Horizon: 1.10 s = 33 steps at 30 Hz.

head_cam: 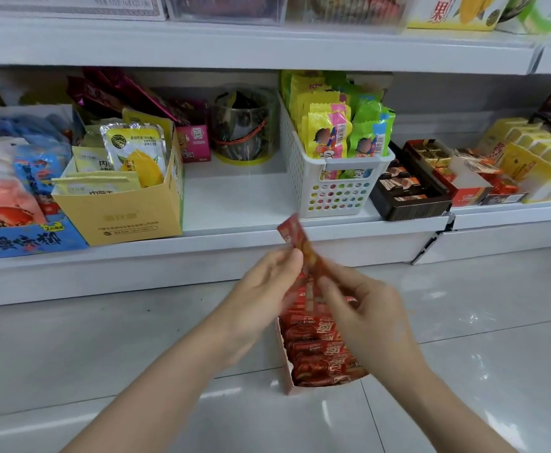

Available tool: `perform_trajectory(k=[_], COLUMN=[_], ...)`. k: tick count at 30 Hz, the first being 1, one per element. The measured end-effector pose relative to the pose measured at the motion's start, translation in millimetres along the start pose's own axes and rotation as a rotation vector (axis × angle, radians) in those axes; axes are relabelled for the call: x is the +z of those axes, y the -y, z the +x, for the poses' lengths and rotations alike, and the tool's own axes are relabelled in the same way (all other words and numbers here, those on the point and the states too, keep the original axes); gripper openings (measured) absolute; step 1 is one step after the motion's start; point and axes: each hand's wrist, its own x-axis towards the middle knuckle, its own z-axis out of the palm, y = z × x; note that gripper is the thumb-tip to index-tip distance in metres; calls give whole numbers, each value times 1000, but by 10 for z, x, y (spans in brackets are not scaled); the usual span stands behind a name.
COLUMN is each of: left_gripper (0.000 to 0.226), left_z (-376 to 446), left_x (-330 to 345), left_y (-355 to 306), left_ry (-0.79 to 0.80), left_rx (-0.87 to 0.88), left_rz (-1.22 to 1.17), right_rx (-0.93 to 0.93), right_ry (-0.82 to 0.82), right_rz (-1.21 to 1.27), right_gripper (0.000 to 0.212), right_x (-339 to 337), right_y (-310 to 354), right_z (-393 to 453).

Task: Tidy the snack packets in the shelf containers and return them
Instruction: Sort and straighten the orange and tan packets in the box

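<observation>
Above the open box (285, 361) of red packets on the floor, the left hand (264, 289) and right hand (365, 308) each pinch one long red packet (295, 238), fingers curled. The packets in the box overlap too much to count.

I held one long red snack packet (295, 238) up on a slant, its top end tipped toward the shelf, pinched between my left hand (267, 289) and my right hand (362, 308). Below it, the open cardboard box (285, 371) sat on the floor tiles, packed with a row of matching red packets (319, 351) lying flat.
</observation>
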Motion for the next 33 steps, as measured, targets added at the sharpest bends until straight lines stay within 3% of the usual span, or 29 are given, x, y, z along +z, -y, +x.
perform_trajectory(k=[3,5,7,11,20,23,26,28,30,33], left_gripper=[31,27,26,26,27,45,50,49,43,34], left_z=[33,73,76,26,2,-6,-72,-88,-60,-35], left_x=[53,10,-65,-90,-44,-47,31,95,91,9], left_y=[-4,-51,-82,-131,-153,-81,2,32,1,-61], left_ry=[-86,-209,-203,-137,-125,-147,63,133,18,-84], left_rx=[-64,-81,-92,-99,-49,57,35,-38,-77,-129], left_rz=[-198,-174,-106,-32,57,152,120,-38,-165,-219], right_rx=[-98,-27,115,412,404,366,224,112,72,184], right_ry=[140,25,-107,120,65,-22,-58,47,172,83], right_rz=[-171,-39,101,448,509,470,366,269,184,408], right_gripper=[35,25,18,33,15,10,15,18,24,22], right_x=[167,156,51,-117,-165,-162,-116,-35,34,-12], right_y=[-11,-14,-11,4,10,-8,4,22,44,64], right_z=[-93,-60,25,142,160,154,121,74,47,123])
